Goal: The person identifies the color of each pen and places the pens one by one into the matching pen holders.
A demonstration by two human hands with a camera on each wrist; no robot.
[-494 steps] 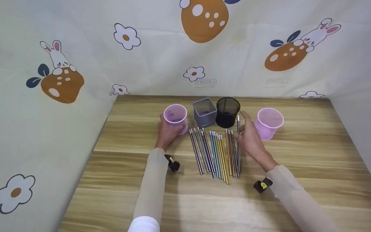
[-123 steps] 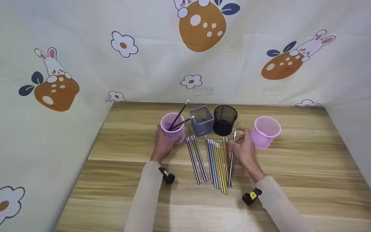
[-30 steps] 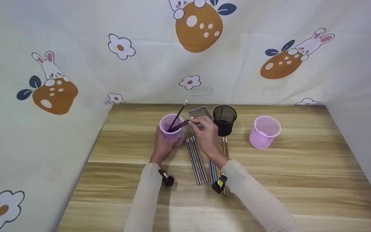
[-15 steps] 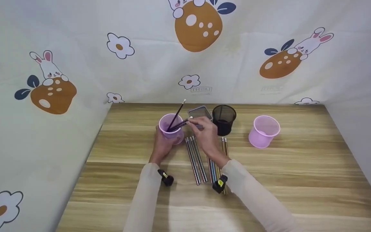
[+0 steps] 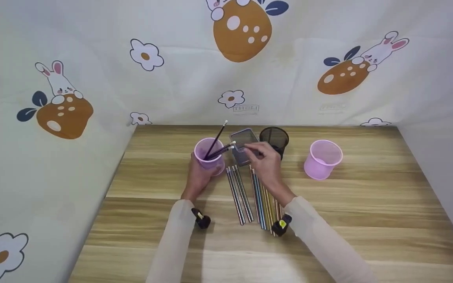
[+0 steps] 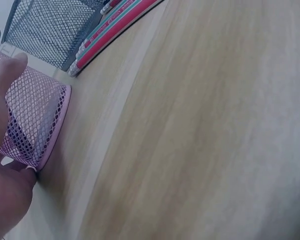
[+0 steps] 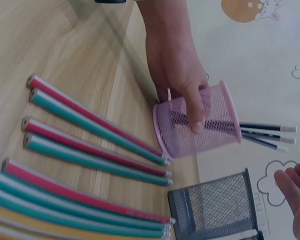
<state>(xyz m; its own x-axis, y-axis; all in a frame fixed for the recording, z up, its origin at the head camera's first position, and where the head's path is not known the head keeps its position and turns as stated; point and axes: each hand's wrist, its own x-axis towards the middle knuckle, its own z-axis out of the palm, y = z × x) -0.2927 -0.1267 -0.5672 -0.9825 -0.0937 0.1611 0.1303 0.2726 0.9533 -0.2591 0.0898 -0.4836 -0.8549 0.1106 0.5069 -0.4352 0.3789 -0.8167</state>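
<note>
My left hand (image 5: pixel 199 177) grips a pink mesh pencil cup (image 5: pixel 218 162) standing on the table, the thumb across its wall in the right wrist view. Three dark pencils (image 7: pixel 262 134) with white eraser ends lean inside that cup. My right hand (image 5: pixel 265 162) hovers over the grey square mesh holder (image 5: pixel 241 158), fingertips bent and nothing between them. Below it lie several pencils in a row, among them red ones (image 7: pixel 90 190), teal ones (image 7: pixel 95 159) and a yellow one (image 7: pixel 55 225). My right hand and wrist hide some of these in the head view.
A black round mesh holder (image 5: pixel 274 135) stands right of the grey one, partly behind my right hand. Another pink mesh cup (image 5: pixel 317 168) is farther right. Patterned cloth walls (image 5: pixel 187 78) border the wooden table (image 5: pixel 348 220) at the back and sides.
Over the last half second my right hand has let go of a dark pencil in the pink cup and drawn back to the right. Earlier frames show fewer pencils in that cup.
</note>
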